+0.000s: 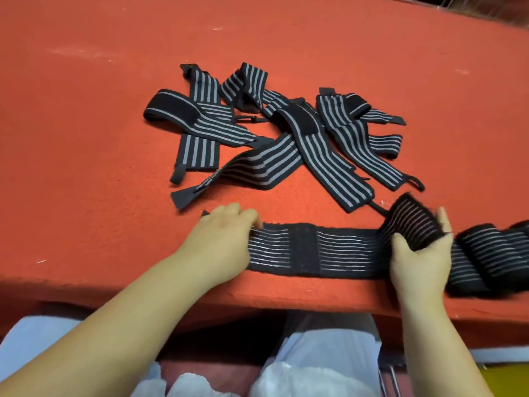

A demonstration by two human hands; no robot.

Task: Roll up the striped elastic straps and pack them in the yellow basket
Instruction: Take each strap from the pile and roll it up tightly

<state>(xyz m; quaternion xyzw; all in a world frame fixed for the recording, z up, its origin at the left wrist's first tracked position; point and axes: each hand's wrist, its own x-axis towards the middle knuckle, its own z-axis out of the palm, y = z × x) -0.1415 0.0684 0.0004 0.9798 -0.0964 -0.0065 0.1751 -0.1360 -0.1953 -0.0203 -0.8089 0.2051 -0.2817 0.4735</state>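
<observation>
- Long striped strap (315, 250) stretched flat, left to right, along the near edge of the red-covered bench (86, 138); black with thin pale lines, a plain black patch partway along.
- Left hand (226, 236) pressing down on the strap's left end, knuckles up, fingers bent over the fabric; whether the grip pinches or merely pins the end, cannot tell.
- Right hand (420, 256) gripping a raised fold of the same strap, thumb on the near face, fingers behind the far face; fold tilted upright off the bench.
- Right of that hand, more striped strap (492, 253) bunched in loose humps at the right edge of view, near the bench edge; whether part of the same strap, cannot tell.
- Farther back, mid-bench, a pile of striped straps (272, 130) lying unrolled and crossed over one another; wider pale stripes, some with black fastening patches and small loops at the ends.
- Nearest strap of the pile close to the stretched strap, its end loop just beside the raised fold.
- Below the near bench edge, white plastic bags (315, 373) and pale cloth, partly hidden by the forearms.
- A patch of yellow (506, 379) at the bottom right corner, below the bench; too little showing to tell whether a basket.
</observation>
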